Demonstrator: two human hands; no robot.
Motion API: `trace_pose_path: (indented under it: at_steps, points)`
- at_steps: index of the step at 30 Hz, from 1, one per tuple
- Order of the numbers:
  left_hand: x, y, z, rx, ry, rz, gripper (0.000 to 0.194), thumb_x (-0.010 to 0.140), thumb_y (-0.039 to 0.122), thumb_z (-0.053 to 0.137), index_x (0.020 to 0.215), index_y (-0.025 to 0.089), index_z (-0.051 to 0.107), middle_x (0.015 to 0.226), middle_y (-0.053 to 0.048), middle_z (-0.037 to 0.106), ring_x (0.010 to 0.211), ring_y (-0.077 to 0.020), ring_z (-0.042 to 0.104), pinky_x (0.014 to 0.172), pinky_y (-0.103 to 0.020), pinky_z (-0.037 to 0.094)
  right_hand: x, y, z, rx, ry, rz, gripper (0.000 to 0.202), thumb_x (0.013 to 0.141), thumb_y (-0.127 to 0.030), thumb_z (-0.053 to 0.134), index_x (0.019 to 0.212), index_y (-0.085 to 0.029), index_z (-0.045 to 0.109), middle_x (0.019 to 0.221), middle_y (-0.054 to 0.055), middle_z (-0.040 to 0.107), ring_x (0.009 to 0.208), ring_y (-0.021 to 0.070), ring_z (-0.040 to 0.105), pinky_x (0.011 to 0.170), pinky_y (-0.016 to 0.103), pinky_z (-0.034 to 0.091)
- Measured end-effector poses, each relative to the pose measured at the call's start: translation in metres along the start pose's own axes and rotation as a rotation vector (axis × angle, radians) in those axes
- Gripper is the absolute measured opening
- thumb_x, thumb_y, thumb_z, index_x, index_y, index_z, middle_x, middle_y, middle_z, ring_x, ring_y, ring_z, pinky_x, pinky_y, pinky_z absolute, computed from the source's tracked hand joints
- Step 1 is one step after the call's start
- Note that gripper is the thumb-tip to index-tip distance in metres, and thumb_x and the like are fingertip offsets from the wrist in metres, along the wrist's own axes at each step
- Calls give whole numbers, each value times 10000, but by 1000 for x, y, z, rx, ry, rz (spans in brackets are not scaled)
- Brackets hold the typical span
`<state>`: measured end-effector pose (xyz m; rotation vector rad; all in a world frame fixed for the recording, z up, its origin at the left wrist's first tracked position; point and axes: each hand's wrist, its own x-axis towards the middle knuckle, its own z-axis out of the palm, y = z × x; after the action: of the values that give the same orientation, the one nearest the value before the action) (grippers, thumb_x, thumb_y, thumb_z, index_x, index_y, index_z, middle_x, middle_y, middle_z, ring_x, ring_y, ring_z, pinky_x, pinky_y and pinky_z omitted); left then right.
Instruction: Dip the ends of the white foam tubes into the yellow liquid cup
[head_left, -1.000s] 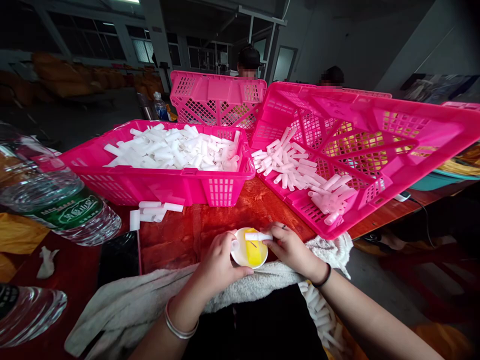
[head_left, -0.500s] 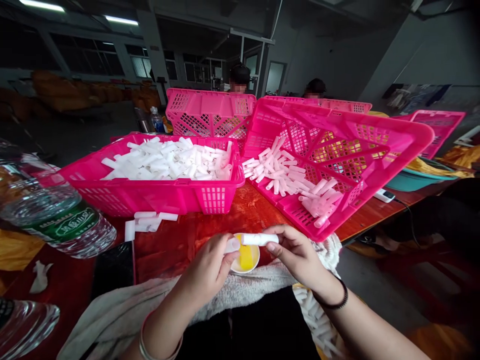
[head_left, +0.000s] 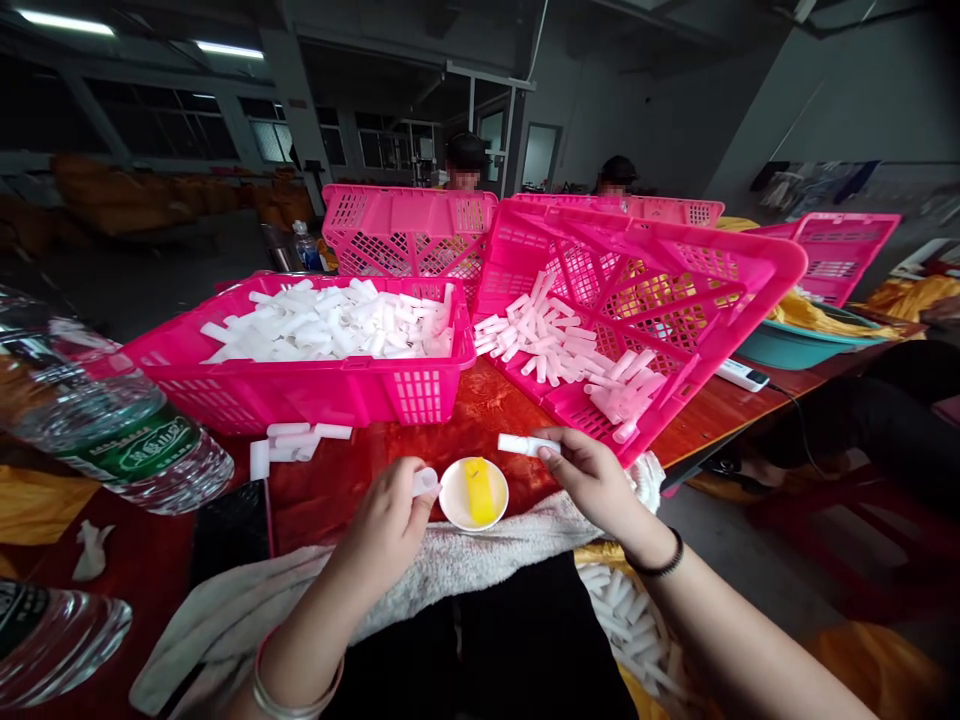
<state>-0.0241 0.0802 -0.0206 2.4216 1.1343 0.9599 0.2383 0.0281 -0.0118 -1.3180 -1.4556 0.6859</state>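
My left hand (head_left: 386, 510) is closed on a short white plastic tube (head_left: 425, 482), its open end facing right. In my right hand (head_left: 589, 470), pinched between thumb and fingers, is a longer white tube (head_left: 519, 444) that points left. Between the hands, a small white bowl (head_left: 452, 503) stands on the table with a yellow block, perhaps a sponge (head_left: 478, 490), in it. Behind the left hand a pink basket (head_left: 300, 390) is heaped with white tubes (head_left: 330, 318). A tilted pink basket (head_left: 772, 250) at the right holds a looser pile of tubes (head_left: 547, 335).
Several loose tubes (head_left: 289, 442) lie before the left basket. A large water bottle (head_left: 142, 440) and a dark flat device (head_left: 229, 530) are at the left. A whitish towel (head_left: 517, 530) covers the front edge. A teal basin (head_left: 802, 345) stands at the right; two people sit beyond the baskets.
My hands have moved apart. The right hand with its tube has gone slightly up and right, the left hand with its tube to the left, uncovering the bowl. The view has shifted slightly.
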Motion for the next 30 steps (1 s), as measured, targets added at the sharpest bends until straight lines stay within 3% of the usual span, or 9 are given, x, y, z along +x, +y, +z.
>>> trace_pose_path:
  at_steps: [3,7,10,15,23,25,30]
  points:
    - [-6,-18,20,-159,-106,-132,222,903,372,490,1037,195,490,1054,-106,620,936,-254,642,786,-399,550,12,34,8,-157,-5,-41,355,919,-412,508,1097,-136,640,892,107,665,792,236,626,737,390,522]
    - [-12,-24,45,-207,-186,-146,736,659,392,792,1263,196,419,1317,-172,504,1099,-324,591,888,-463,523,24,55,26,-221,-84,-158,321,950,-314,453,1149,-142,635,940,116,654,894,248,626,843,422,509]
    - [-12,-22,53,-144,-187,-125,913,544,349,885,1305,183,409,1341,-190,489,1171,-363,537,983,-515,456,31,56,34,-240,-149,-227,287,945,-236,465,1169,-159,626,1046,128,652,977,248,621,899,427,498]
    - [-10,-20,55,-111,-169,-135,867,537,305,901,1265,184,447,1283,-164,540,1179,-353,529,1003,-517,443,34,58,33,-281,-285,-305,289,940,-169,481,1196,-166,615,1092,129,637,1008,231,621,902,393,514]
    - [-9,-21,57,-85,-162,-133,895,523,333,904,1272,166,444,1248,-169,572,1138,-356,554,987,-527,448,35,66,32,-248,-301,-472,204,953,-174,489,1050,-200,667,1016,106,616,944,215,609,807,358,536]
    - [-10,-20,56,-86,-153,-135,887,529,333,900,1275,175,449,1244,-165,577,1136,-358,557,982,-525,453,35,66,31,-232,-301,-447,178,941,-177,506,1017,-198,665,1000,100,613,945,217,609,813,362,533]
    - [-11,-18,54,-91,-145,-131,872,539,307,899,1274,178,449,1264,-167,565,1150,-352,550,987,-518,452,33,63,27,-197,-318,-192,317,940,-244,527,1250,-187,558,1109,120,639,997,237,624,870,399,523]
